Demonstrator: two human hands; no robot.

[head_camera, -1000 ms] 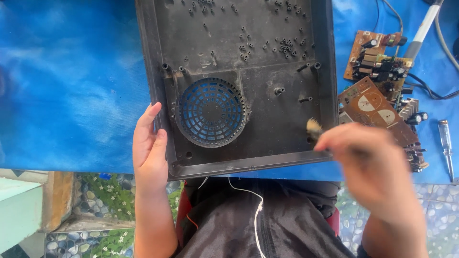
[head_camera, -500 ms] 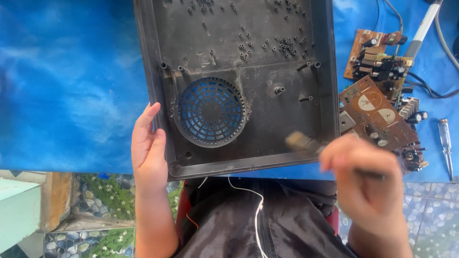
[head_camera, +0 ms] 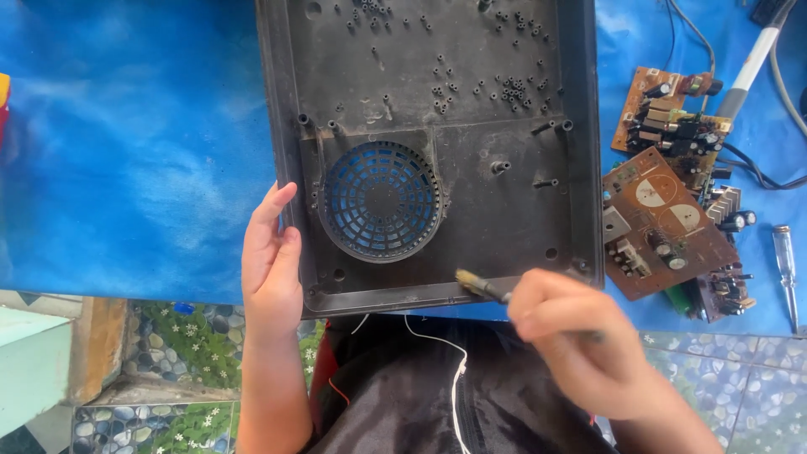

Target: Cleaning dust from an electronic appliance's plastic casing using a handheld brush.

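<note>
A dusty dark plastic casing, turned inside up, lies across the near edge of the blue-covered worktop, its near rim overhanging toward the person. A round blue fan grille sits in the near left part of the casing, and small screw posts dot its far half.

The left hand rests flat and open against the casing's left rim near the near left corner, fingers straight and together, steadying it rather than gripping. The right hand is closed around the handle of a small brush, whose pale bristles touch the inside of the casing along its near rim, right of the grille. The hand is slightly blurred.

Toward the right edge of the worktop, just beside the casing, lie two brown circuit boards with capacitors and coils, wires trailing from them. A screwdriver lies further right, apart from the boards.
</note>
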